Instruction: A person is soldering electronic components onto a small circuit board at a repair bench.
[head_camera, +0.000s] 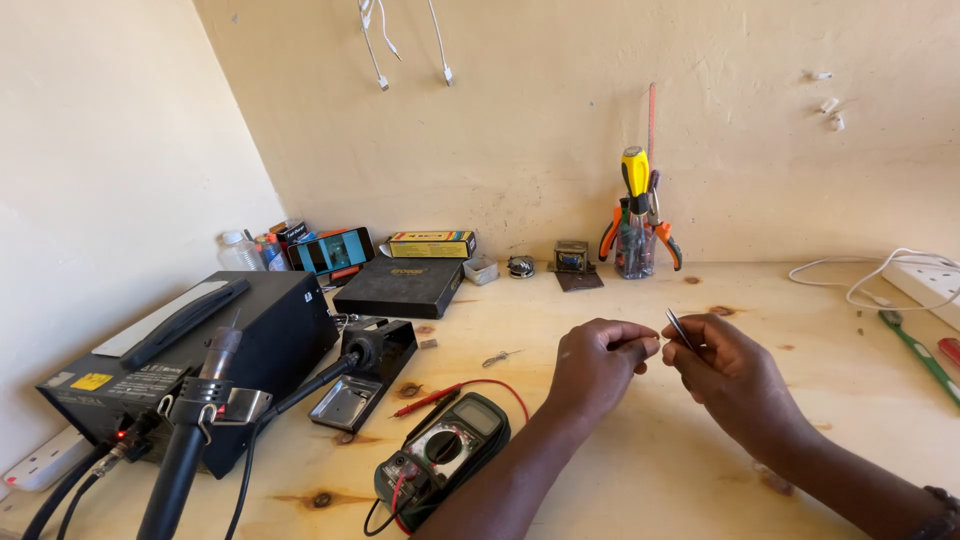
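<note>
Both hands hover over the table's middle: right hand (735, 370) pinches tweezers (679, 328), left hand (597, 362) fingertips pressed together beside them.

Electronics workshop: soldering station (190, 350), multimeter (445, 455).

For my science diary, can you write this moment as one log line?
left hand: pinching something too small to tell | right hand: holds tweezers | multimeter: on wooden bench
</note>
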